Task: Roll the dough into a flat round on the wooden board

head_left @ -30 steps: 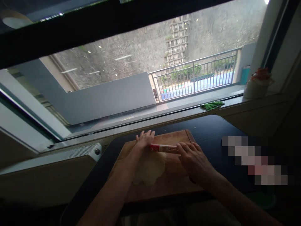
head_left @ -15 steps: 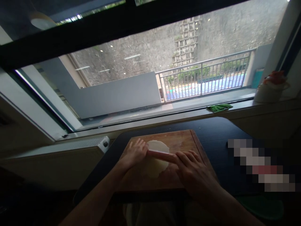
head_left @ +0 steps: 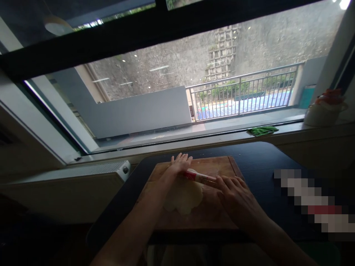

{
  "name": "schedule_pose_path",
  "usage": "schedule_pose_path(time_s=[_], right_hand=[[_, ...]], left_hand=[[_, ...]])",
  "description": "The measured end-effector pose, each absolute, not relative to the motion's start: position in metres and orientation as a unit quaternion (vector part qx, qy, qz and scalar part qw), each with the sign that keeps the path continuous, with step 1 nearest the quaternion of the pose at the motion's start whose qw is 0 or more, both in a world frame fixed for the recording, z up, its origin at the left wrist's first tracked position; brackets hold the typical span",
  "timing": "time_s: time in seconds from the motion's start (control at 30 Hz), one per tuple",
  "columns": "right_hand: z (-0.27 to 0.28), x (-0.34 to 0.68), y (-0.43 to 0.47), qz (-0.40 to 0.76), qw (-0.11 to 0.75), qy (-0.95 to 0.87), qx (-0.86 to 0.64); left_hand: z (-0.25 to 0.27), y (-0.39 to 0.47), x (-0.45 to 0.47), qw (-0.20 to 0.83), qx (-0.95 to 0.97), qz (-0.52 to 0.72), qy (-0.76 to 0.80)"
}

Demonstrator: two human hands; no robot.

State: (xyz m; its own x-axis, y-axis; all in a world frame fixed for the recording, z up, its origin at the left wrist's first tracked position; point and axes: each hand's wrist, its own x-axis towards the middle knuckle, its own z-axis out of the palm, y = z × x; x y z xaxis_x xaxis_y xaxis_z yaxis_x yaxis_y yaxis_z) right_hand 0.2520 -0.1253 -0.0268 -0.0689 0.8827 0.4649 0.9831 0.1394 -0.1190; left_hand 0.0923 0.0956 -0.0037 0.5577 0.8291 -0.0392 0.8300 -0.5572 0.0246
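Observation:
A wooden rolling pin [head_left: 203, 180] with a red label lies slantwise across a thin, pale sheet of dough [head_left: 183, 197], over its far part. My left hand [head_left: 181, 163] presses on the pin's left end, palm over it, fingers reaching past toward the window. Curled over the right end is my right hand [head_left: 231, 186], closed on the pin. The dough is flat with an uneven edge, on a wooden board [head_left: 163, 223]; my left forearm hides part of its left side.
The board rests on a dark table [head_left: 257, 159] with rounded corners. Beyond are a windowsill with a green cloth [head_left: 262, 130] and a pale container with an orange top [head_left: 324, 111]. A white radiator [head_left: 111, 171] stands at left. A blurred patch covers something at right.
The rolling pin has moved away from me across the dough, both hands going with it. More of the dough's near part shows. The view has shifted slightly.

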Motion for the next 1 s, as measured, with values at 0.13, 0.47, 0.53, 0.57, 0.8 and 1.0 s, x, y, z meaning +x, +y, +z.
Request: schedule_pose_path(time_s=[0.13, 0.47, 0.53, 0.57, 0.8, 1.0], right_hand=[[-0.025, 0.238, -0.138, -0.095, 0.241, -0.746, -0.613], [-0.027, 0.229, -0.134, -0.063, 0.230, -0.739, -0.630], [-0.024, 0.234, -0.127, -0.064, 0.224, -0.727, -0.646], [-0.023, 0.237, -0.123, -0.066, 0.223, -0.722, -0.652], [-0.027, 0.245, -0.121, -0.080, 0.218, -0.728, -0.645], [-0.034, 0.241, -0.135, -0.070, 0.233, -0.756, -0.608]], left_hand=[[-0.009, 0.070, 0.053, 0.012, 0.889, -0.049, 0.455], [-0.001, 0.056, 0.052, -0.007, 0.872, -0.104, 0.477], [0.000, 0.069, 0.078, 0.004, 0.863, -0.093, 0.496], [0.000, 0.075, 0.090, 0.008, 0.859, -0.087, 0.504], [-0.006, 0.064, 0.092, -0.003, 0.847, -0.011, 0.532], [-0.017, -0.009, 0.028, -0.086, 0.858, 0.060, 0.502]])
